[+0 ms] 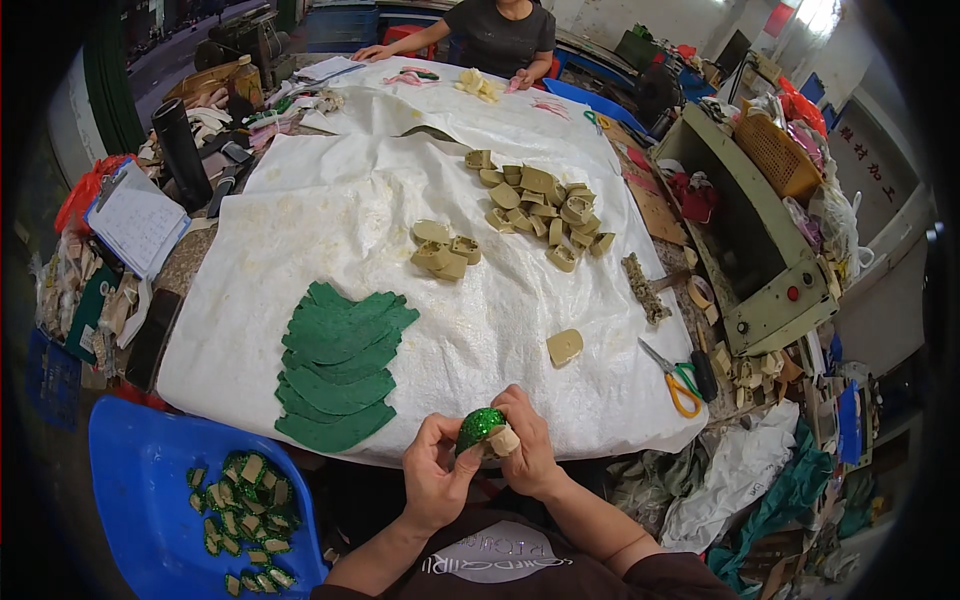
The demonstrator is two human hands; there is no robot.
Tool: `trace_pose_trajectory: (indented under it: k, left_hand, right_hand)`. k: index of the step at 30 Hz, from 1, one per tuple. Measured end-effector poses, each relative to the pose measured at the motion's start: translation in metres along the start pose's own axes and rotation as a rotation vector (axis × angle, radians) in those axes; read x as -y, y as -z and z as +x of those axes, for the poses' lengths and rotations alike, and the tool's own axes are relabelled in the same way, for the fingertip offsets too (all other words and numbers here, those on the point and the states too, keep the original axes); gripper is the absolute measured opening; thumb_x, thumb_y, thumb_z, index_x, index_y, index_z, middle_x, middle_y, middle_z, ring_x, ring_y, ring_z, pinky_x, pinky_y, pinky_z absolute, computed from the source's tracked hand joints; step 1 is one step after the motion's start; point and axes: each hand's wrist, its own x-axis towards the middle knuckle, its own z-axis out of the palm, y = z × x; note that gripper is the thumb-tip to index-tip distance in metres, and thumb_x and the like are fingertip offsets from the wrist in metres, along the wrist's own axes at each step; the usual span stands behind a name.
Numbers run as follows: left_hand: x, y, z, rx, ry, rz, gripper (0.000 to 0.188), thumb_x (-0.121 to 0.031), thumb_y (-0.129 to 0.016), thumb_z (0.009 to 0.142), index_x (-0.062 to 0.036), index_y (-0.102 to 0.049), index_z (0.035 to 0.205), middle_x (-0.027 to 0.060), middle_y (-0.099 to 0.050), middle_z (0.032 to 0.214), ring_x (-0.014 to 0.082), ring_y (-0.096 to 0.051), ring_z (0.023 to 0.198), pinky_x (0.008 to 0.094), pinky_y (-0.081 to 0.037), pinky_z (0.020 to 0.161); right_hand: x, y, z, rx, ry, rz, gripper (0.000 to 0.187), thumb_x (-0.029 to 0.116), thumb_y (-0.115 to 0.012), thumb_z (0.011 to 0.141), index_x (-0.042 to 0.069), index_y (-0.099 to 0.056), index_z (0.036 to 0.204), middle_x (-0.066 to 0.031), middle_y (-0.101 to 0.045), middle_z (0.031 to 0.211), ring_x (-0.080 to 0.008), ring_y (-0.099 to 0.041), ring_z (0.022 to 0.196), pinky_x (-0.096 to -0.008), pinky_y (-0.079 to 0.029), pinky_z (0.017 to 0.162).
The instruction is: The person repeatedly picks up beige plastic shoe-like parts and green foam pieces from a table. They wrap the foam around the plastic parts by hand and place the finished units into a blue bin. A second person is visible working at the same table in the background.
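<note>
Close to my body, at the table's front edge, a beige shoe heel partly wrapped in glittery green material [483, 428] is held between both hands. My left hand [436, 474] grips its left side with fingers and thumb. The fingers of my right hand [527, 447] close on its right side, by the bare beige part. A stack of green curved cut pieces [340, 365] lies left of my hands. One single beige heel [565, 347] rests on the white cloth ahead, with a small group of beige heels [440, 252] and a larger pile of heels [545, 200] farther off.
A blue tub [130, 480] at lower left holds several green glitter-covered heels [245, 510]. Scissors with orange and green handles [680, 385] lie at the right table edge, below a green metal machine [750, 230]. A clipboard [135, 220] stands left. Another person [500, 40] sits across the table.
</note>
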Motion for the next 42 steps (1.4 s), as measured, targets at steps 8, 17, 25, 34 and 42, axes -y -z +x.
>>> trace_pose_trajectory:
  k: [8,17,25,34,42]
  left_hand:
    - [-0.002,0.009,0.001,-0.007,-0.022,0.024,0.027,-0.014,-0.065,0.088,0.0028,-0.050,0.104,0.0056,-0.057,0.094,0.0098,-0.054,0.087,0.0242,-0.044,0.079]
    - [-0.006,0.006,0.001,-0.018,0.007,-0.028,0.030,-0.017,-0.067,0.088,0.0023,-0.050,0.103,0.0051,-0.056,0.094,0.0089,-0.051,0.087,0.0236,-0.042,0.081]
    - [-0.003,0.016,-0.003,-0.018,-0.028,0.018,0.031,-0.017,-0.067,0.087,0.0023,-0.049,0.103,0.0054,-0.056,0.097,0.0103,-0.055,0.088,0.0250,-0.044,0.080]
    - [-0.041,0.047,-0.011,-0.100,-0.140,0.220,0.020,-0.001,-0.063,0.083,0.0030,-0.055,0.100,0.0052,-0.054,0.094,0.0111,-0.053,0.084,0.0236,-0.043,0.078]
    - [-0.023,0.258,-0.120,-0.982,-0.058,1.065,0.034,-0.009,-0.049,0.095,0.0039,-0.051,0.126,0.0182,-0.054,0.125,0.0292,-0.057,0.109,0.0359,-0.044,0.093]
  right_hand:
    - [0.005,-0.007,0.008,0.041,-0.049,0.122,0.012,0.010,-0.052,0.082,0.002,-0.046,0.088,-0.0147,-0.046,0.081,-0.0337,-0.044,0.077,-0.0411,-0.038,0.067]
    - [0.005,-0.010,0.003,0.030,-0.100,0.153,0.012,0.010,-0.052,0.082,0.002,-0.048,0.089,-0.0149,-0.047,0.081,-0.0332,-0.046,0.076,-0.0394,-0.040,0.065]
    - [0.005,-0.016,0.002,0.040,-0.054,0.155,0.010,0.008,-0.050,0.084,0.001,-0.049,0.091,-0.0143,-0.047,0.082,-0.0322,-0.047,0.075,-0.0375,-0.041,0.065]
    - [0.007,-0.025,0.023,0.222,0.069,0.370,0.027,0.025,-0.048,0.094,0.002,-0.052,0.110,-0.0099,-0.054,0.093,-0.0259,-0.049,0.086,-0.0362,-0.040,0.080]
    - [-0.014,-0.026,0.029,0.111,-0.080,0.348,0.032,0.000,-0.053,0.085,0.003,-0.054,0.117,-0.0092,-0.054,0.092,-0.0237,-0.053,0.084,-0.0314,-0.043,0.078]
